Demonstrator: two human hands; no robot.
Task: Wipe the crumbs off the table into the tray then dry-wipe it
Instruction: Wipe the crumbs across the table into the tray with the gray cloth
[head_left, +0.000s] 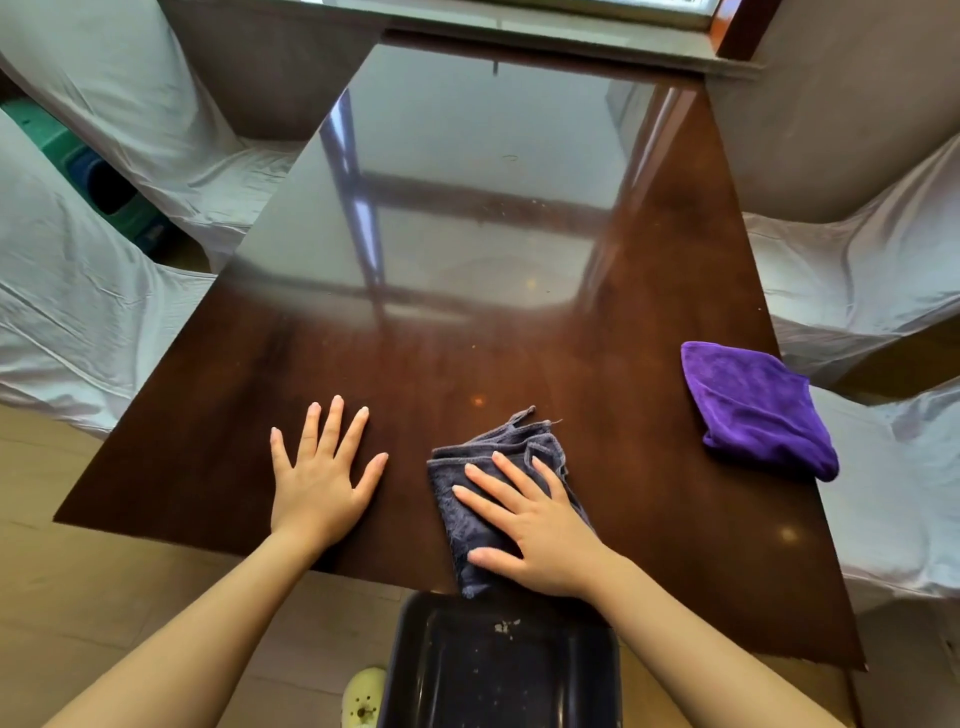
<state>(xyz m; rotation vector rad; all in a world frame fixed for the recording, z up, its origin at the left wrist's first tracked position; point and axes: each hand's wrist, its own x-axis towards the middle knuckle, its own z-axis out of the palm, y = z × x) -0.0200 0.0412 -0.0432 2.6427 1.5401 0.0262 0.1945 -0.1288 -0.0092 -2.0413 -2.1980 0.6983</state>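
Both hands are lying flat, fingers apart: right hand (540, 535) pressing the grey cloth (493, 499) at the counter's (363, 364) near edge above the tray (498, 670), left hand (317, 478) resting bare.

A: Head view status?
B: Right hand (540, 540) flat, fingers spread, pressing the grey cloth (483, 499) onto the dark table (649, 467) at the near edge. Cloth's near corner hangs just over that edge.
A: Tray?
B: Dark tray (415, 675) sits below the near edge, right under the cloth. A few pale crumbs (504, 627) on its floor near the far rim.
A: Left hand?
B: Left hand (319, 478) palm down on bare table, fingers splayed, just beside the cloth, not touching it.
A: Second cloth?
B: Purple cloth (753, 410) folded near the right edge, apart from both hands. Scattered specks (478, 401) on the tabletop. White-covered chairs (104, 291) on both sides.
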